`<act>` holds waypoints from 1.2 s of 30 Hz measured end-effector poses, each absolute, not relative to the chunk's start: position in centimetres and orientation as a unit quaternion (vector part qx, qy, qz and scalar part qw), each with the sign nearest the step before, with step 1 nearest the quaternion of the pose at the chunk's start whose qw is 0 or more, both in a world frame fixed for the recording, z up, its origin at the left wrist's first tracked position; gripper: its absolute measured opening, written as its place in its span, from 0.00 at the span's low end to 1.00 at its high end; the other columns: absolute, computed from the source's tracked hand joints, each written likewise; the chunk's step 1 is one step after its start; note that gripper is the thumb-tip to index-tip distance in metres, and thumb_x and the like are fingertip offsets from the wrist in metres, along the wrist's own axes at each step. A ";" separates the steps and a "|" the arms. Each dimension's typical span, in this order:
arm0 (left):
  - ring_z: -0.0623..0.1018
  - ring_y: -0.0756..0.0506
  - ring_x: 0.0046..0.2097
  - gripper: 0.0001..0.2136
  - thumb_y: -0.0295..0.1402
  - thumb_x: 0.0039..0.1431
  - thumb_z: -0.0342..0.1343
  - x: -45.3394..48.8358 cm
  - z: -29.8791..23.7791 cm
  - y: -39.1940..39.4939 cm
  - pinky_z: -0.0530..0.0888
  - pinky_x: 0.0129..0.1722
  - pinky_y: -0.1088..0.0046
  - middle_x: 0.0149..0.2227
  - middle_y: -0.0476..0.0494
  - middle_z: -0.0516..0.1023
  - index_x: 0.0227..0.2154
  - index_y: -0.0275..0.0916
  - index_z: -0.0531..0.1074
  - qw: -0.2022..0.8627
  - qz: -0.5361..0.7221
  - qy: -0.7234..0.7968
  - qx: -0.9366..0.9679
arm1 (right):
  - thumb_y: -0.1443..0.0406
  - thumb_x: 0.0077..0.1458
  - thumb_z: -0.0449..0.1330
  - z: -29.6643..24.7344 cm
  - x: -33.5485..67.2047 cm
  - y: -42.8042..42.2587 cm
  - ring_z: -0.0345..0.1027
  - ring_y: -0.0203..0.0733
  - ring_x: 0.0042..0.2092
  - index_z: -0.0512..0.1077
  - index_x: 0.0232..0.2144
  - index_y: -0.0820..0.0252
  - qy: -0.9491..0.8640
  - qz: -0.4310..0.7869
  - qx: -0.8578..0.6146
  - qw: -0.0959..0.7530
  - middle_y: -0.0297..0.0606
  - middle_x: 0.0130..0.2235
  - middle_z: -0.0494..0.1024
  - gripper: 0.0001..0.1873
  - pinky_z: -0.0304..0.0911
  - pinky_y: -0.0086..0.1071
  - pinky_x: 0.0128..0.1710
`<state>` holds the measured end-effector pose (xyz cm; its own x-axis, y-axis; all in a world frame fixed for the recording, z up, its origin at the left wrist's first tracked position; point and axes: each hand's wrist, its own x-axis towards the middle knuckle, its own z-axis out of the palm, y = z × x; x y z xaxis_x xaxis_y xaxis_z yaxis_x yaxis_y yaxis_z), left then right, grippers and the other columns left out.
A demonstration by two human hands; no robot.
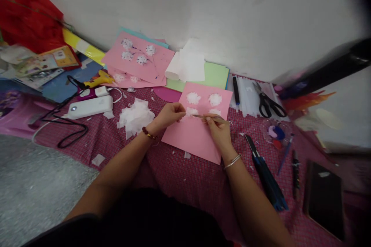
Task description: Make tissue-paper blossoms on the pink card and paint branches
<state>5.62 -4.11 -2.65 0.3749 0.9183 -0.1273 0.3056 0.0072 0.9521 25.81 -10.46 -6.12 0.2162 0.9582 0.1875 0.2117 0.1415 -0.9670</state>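
Observation:
A pink sheet of paper [199, 131] lies on the red checked cloth [179, 173] with several white fluffy tufts [215, 99] stuck on its upper part. My left hand [169, 115] rests at the sheet's left edge, fingers pinched together at one white tuft [190, 111]. My right hand [218, 129] is closed on a thin stick [203, 116] that points left toward the same tuft.
A pile of white tissue scraps [135, 117] lies left of the sheet. A white power bank [89, 107], a yellow glue gun [98, 80] and black cables sit further left. Black scissors [268, 102], pens, a blue tool [268, 179] and a dark notebook [324, 198] lie right.

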 end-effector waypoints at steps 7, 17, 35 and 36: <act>0.66 0.53 0.24 0.05 0.32 0.50 0.54 4.2 -2.9 -3.4 0.60 0.22 0.77 0.22 0.50 0.69 0.27 0.35 0.71 0.371 0.237 0.526 0.727 | 0.60 0.53 0.58 -6.0 25.8 -10.5 0.72 0.40 0.34 0.77 0.31 0.59 -0.519 0.349 -0.560 0.544 0.40 0.32 0.78 0.10 0.69 0.36 0.36; 0.70 0.48 0.28 0.12 0.31 0.44 0.58 4.9 -3.2 -4.2 0.62 0.26 0.73 0.28 0.46 0.74 0.36 0.38 0.71 0.245 0.139 0.546 0.789 | 0.59 0.53 0.58 -5.5 25.5 -10.7 0.66 0.35 0.26 0.76 0.32 0.59 -0.516 0.357 -0.561 0.540 0.38 0.31 0.78 0.11 0.65 0.31 0.26; 0.70 0.52 0.28 0.03 0.29 0.48 0.56 6.8 -2.4 -5.3 0.66 0.29 0.76 0.26 0.48 0.73 0.24 0.34 0.72 0.422 0.233 0.466 0.742 | 0.58 0.53 0.58 -5.5 25.6 -10.5 0.65 0.34 0.24 0.76 0.30 0.58 -0.512 0.369 -0.544 0.553 0.37 0.31 0.77 0.11 0.64 0.31 0.24; 0.70 0.52 0.28 0.03 0.28 0.48 0.56 7.1 -2.8 -5.2 0.66 0.29 0.76 0.26 0.47 0.73 0.24 0.35 0.72 0.389 0.233 0.476 0.754 | 0.58 0.54 0.58 -5.5 25.7 -10.5 0.65 0.34 0.24 0.75 0.30 0.58 -0.513 0.368 -0.542 0.555 0.37 0.32 0.77 0.11 0.64 0.31 0.24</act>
<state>7.13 -5.16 -2.84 0.4386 0.8985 -0.0196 0.5369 -0.2444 0.8075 25.66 -10.54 -5.53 0.2040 0.9640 0.1707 0.1472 0.1422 -0.9788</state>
